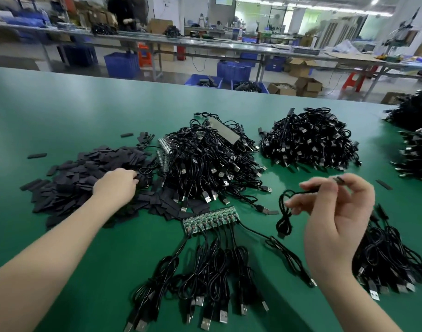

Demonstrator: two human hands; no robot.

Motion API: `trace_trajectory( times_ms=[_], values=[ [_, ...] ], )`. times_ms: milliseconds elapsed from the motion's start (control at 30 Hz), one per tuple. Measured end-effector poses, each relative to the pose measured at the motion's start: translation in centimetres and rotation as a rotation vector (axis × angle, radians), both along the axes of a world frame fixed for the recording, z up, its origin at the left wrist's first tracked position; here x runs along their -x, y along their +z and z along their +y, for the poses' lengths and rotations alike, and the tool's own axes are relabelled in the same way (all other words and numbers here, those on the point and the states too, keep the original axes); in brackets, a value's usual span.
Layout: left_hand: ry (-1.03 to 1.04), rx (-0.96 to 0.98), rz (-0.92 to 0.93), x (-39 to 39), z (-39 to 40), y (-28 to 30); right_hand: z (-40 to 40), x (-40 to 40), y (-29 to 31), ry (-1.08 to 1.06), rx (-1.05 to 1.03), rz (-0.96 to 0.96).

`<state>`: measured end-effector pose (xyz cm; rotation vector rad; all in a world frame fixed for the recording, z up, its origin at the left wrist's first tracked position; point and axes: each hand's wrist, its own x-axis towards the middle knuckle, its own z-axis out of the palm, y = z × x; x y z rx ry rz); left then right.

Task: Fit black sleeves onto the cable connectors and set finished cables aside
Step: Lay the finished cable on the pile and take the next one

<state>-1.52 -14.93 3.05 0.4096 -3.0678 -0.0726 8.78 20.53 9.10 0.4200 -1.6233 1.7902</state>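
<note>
The left hand [117,185] reaches into the sleeve pile [85,178], fingers curled; whether it holds a sleeve cannot be told. The right hand [334,212] pinches a cable [286,212] near its connector, coil dangling above the table [61,104]. The loop may snag the board [210,219], or several flat sleeves may lift together. No writing is legible.

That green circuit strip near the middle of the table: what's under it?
The circuit strip lies mostly on the bare green table. Its far edge touches the black sleeves, and cables run out from its near edge. Anything directly beneath is hidden.
</note>
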Motion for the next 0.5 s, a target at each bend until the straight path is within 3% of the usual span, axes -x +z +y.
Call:
trace_trajectory(
  times_ms=[200,300,400,500],
  values=[
    [0.003,0.086,0.06,1.2,-0.2,0.3,-1.2,3.0,1.3,0.21,0.063,-0.22],
    [-0.026,0.094,0.139,0.9,-0.4,0.2,-1.1,4.8,-0.2,0.155,0.132,-0.545],
    [-0.039,-0.029,0.314,0.5,-0.9,-0.2,0.4,5.5,-3.0,0.101,-0.188,-0.958],
    [0.003,-0.21,0.553,0.1,-1.1,0.0,2.0,4.2,-5.1,0.039,-0.383,-1.09]
  ],
)
